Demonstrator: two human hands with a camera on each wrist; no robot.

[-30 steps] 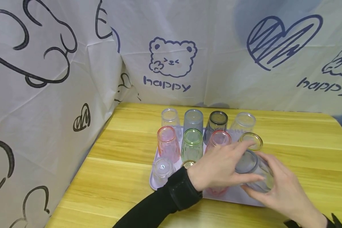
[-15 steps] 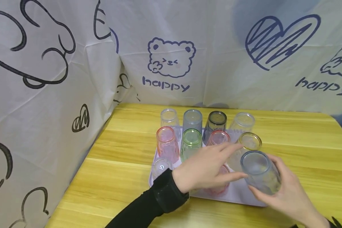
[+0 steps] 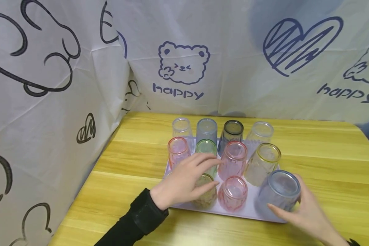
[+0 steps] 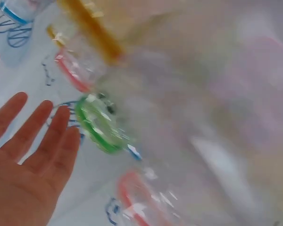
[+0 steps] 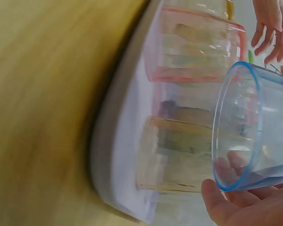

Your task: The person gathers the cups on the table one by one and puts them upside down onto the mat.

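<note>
In the head view my right hand (image 3: pixel 309 215) grips a blue-rimmed glass (image 3: pixel 281 193) from its right side, thumb across the front. The glass is close over the front right corner of a pale lilac tray (image 3: pixel 251 201); in the right wrist view its blue rim (image 5: pixel 260 125) faces the tray side. My left hand (image 3: pixel 184 179) hovers over the tray's front left, fingers spread and holding nothing, also in the left wrist view. Beneath it is a yellowish glass (image 3: pixel 206 201), with a pink glass (image 3: pixel 233 196) to the right. The front left clear glass is hidden behind that hand.
Behind stand a red-rimmed glass (image 3: pixel 177 147), a green-rimmed glass (image 3: pixel 206 147), another pink glass (image 3: pixel 233 164) and a yellow-rimmed glass (image 3: pixel 261 167). The back row has clear, bluish and dark glasses (image 3: pixel 232 136). A wooden table (image 3: pixel 126 164) meets a printed white cloth (image 3: pixel 246 85).
The left hand has drawn away from the blue-rimmed glass, moving left across the tray. The right hand keeps its grip and has moved the glass slightly right and toward the front corner.
</note>
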